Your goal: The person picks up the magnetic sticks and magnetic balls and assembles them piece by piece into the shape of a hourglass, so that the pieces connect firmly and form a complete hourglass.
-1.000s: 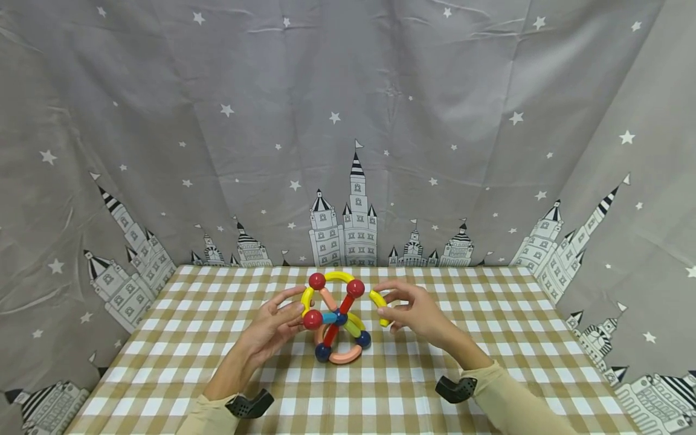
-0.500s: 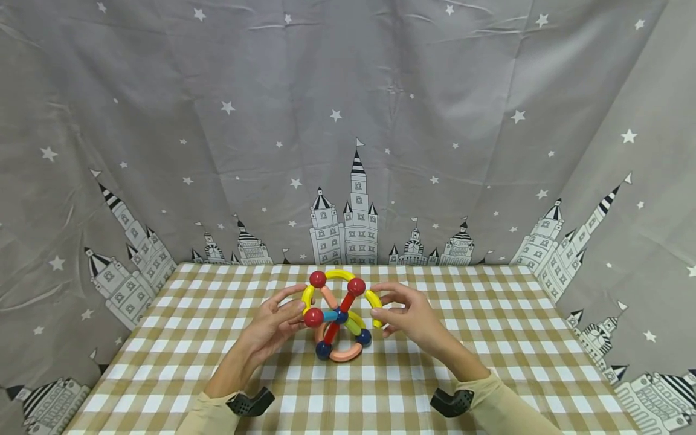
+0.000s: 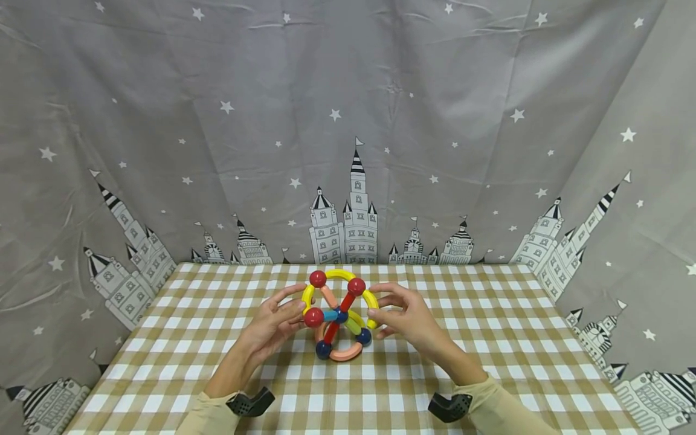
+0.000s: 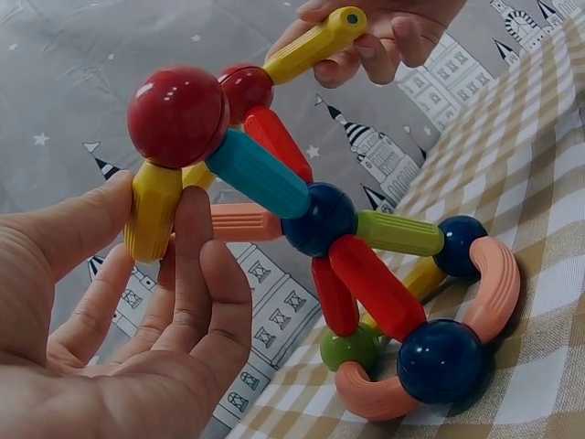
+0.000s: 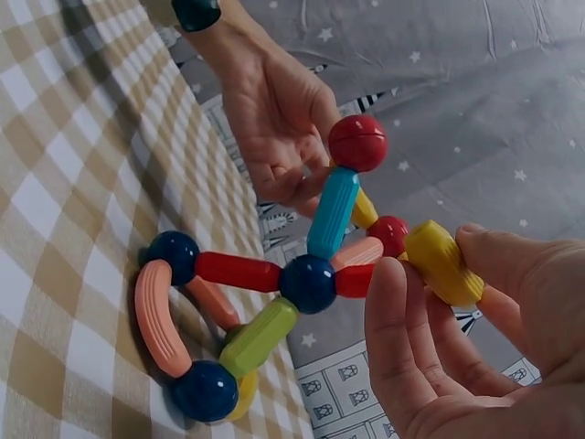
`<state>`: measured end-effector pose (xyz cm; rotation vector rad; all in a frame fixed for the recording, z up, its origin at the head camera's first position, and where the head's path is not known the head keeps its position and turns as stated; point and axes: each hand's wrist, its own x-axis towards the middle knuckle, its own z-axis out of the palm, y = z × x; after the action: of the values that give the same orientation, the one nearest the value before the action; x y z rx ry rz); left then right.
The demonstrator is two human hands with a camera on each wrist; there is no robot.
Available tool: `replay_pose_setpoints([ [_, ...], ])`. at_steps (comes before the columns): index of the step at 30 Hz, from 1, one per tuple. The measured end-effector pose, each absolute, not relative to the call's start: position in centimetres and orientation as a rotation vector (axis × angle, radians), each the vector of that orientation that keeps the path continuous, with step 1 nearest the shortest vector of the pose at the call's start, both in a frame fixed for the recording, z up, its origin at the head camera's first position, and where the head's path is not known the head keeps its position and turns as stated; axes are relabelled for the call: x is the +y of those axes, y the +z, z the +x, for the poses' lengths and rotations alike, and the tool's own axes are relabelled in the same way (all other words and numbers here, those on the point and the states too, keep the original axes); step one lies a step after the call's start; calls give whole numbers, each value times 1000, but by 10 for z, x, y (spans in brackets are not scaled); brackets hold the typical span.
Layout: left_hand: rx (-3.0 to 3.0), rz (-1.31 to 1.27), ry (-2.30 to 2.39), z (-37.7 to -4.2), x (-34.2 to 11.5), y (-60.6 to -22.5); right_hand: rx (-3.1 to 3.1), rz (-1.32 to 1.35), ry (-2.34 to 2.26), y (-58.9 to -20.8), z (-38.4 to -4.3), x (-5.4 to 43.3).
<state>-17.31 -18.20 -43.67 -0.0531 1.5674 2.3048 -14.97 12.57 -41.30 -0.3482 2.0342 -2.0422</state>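
Note:
A structure of magnetic balls and rods stands on the checked cloth, with a dark blue ball (image 4: 319, 219) at its middle. My left hand (image 3: 274, 320) pinches a curved yellow rod (image 4: 153, 212) on its left side, just under a red ball (image 4: 178, 116). My right hand (image 3: 410, 317) pinches another curved yellow rod (image 5: 443, 262). That rod's upper end touches the right red ball (image 3: 356, 286); its lower end is free. Below, dark blue balls (image 5: 204, 390), a green ball (image 4: 350, 348) and curved pink rods (image 4: 494, 283) form the base.
The brown-and-white checked tablecloth (image 3: 348, 399) lies under the structure. Behind the table hangs a grey curtain (image 3: 348, 72) printed with stars and castles. Black devices (image 3: 250, 402) are strapped to both wrists.
My right hand has moved left with its curved yellow rod, from apart to touching the right red ball. The left hand and the structure have stayed nearly still.

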Motion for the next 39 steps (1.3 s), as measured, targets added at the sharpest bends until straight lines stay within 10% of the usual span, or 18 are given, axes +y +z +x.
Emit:
replay_pose_setpoints([
  [39,1598,-108,2358,-168,-173,-435,1737,-161,-2576,-434,-125,49],
])
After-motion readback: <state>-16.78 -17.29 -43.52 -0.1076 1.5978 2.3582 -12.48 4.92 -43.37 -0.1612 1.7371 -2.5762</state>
